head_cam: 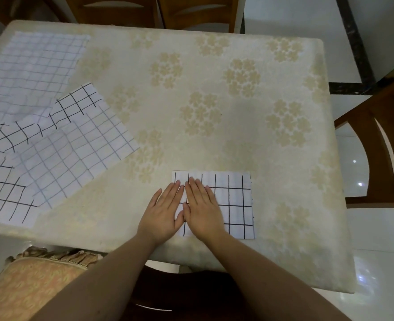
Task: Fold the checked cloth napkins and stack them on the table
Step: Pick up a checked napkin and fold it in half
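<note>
A folded white napkin with black check lines (236,205) lies near the table's front edge, right of centre. My left hand (164,210) rests flat on its left edge, fingers spread, partly on the tablecloth. Right beside it, my right hand (201,208) presses flat on the napkin's left half. Neither hand grips anything. Several unfolded checked napkins (59,144) lie overlapping in a loose pile at the table's left side, some with dark lines, some with faint lines. One large faint-lined napkin (32,70) lies spread at the far left corner.
The table (214,100) wears a cream tablecloth with pale flower prints. Wooden chairs stand at the far side (122,10) and at the right (385,144). A patterned cushion (36,281) sits at the lower left, below the table edge. The floor is glossy white tile.
</note>
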A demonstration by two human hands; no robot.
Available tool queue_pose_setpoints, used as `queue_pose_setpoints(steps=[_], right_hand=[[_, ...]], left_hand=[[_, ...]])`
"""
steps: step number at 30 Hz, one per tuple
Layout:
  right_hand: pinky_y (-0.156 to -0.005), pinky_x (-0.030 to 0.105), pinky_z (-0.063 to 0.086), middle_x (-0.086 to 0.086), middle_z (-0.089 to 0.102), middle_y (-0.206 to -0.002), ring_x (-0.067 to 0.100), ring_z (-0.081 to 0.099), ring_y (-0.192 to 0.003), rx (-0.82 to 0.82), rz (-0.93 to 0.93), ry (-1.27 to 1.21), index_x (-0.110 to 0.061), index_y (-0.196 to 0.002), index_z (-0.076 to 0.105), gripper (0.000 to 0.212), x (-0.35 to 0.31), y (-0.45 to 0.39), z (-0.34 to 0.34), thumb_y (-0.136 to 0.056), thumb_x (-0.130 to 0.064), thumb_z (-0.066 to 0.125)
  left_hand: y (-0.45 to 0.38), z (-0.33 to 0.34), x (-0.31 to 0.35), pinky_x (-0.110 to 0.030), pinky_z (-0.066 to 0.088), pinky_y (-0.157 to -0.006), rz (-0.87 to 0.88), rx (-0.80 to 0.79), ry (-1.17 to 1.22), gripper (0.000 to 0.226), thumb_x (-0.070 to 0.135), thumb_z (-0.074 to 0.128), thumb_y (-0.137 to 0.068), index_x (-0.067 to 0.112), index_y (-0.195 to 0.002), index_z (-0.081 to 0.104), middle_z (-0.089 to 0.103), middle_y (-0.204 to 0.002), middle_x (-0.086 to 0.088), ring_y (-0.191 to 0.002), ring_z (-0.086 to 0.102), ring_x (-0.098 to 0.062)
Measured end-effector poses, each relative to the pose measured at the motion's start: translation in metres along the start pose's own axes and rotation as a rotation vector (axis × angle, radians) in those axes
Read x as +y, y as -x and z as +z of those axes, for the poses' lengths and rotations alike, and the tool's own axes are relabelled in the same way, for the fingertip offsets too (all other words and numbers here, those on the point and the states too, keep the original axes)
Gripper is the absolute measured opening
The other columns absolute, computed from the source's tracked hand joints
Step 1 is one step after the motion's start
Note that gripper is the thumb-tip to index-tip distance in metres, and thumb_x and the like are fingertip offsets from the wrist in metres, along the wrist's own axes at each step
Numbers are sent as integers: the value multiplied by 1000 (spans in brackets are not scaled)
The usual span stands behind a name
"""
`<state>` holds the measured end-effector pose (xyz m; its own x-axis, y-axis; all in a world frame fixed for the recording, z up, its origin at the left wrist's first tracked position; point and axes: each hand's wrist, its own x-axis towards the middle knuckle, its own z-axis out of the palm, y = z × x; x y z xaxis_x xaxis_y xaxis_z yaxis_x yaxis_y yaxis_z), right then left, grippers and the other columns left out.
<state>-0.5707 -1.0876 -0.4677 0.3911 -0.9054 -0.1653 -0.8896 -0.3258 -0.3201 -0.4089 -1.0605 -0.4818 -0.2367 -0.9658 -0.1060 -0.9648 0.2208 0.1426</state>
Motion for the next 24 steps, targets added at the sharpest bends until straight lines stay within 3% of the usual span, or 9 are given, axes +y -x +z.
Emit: queue_pose_setpoints(steps=[3,10,15,20,24], right_hand=[[-120,41,5,3,10,-163,19,5,-151,8,33,23,-17,-156,17,64,18,1,0,-101,-48,23],[-121,39,-6,-2,-15,-163,16,-15,-150,-5,234,81,-22,-156,-7,74,84,16,-22,-98,-62,15],[-119,34,-12,0,-12,-163,16,-12,-150,-4,276,93,-17,-156,-4,73,94,17,-34,-99,-59,15],[-121,41,8,7,12,-163,21,7,-151,118,117,-16,-10,-155,16,61,25,18,-28,-101,-35,27],[-119,38,11,5,13,-162,19,13,-150,12,41,-31,-11,-154,21,58,-4,24,-3,-102,-37,22]], left_hand=[[0,-3,0,-42,19,-120,12,17,6,64,42,34,-98,13,-154,24,16,-163,-3,-150,12,-14],[0,-5,1,-44,19,-120,20,14,3,68,40,40,-95,11,-154,22,11,-164,-6,-150,11,-19],[0,-7,3,-43,17,-121,12,14,1,68,40,39,-95,12,-155,21,9,-164,-8,-151,9,-20],[0,-9,4,-43,18,-120,4,-5,-1,67,41,37,-95,12,-154,22,11,-163,-8,-150,12,-20],[-1,-8,3,-41,16,-120,-8,-47,-22,67,44,33,-96,14,-155,20,10,-164,-6,-151,10,-18]])
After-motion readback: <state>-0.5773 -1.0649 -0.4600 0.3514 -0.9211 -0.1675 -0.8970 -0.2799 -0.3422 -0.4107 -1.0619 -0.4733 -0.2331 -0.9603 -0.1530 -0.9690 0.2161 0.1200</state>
